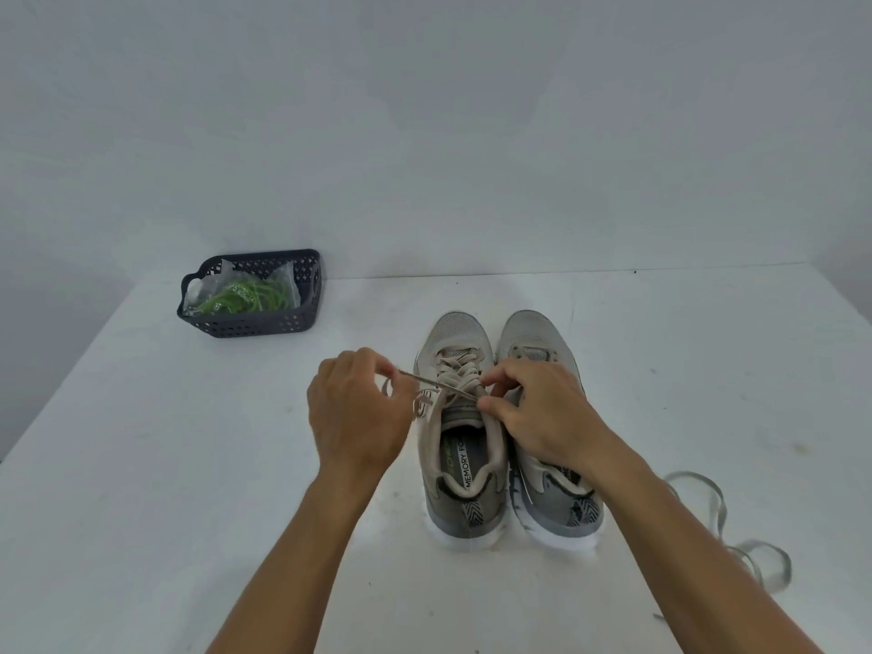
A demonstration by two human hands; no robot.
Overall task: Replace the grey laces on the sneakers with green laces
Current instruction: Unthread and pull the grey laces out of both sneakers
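Two grey sneakers stand side by side on the white table, toes pointing away from me. The left sneaker (pixel 460 436) still carries a grey lace (pixel 455 375). My left hand (pixel 356 417) pinches one end of that lace and holds it out taut to the left. My right hand (pixel 538 408) pinches the lace at the sneaker's upper eyelets. The right sneaker (pixel 538 337) has bare eyelets and is partly covered by my right hand. Green laces (pixel 250 295) in a clear bag lie in a dark basket (pixel 264 325) at the far left.
A loose grey lace (pixel 717 507) lies coiled on the table to the right of the sneakers, partly under my right forearm. The table's far edge meets a plain wall just behind the basket.
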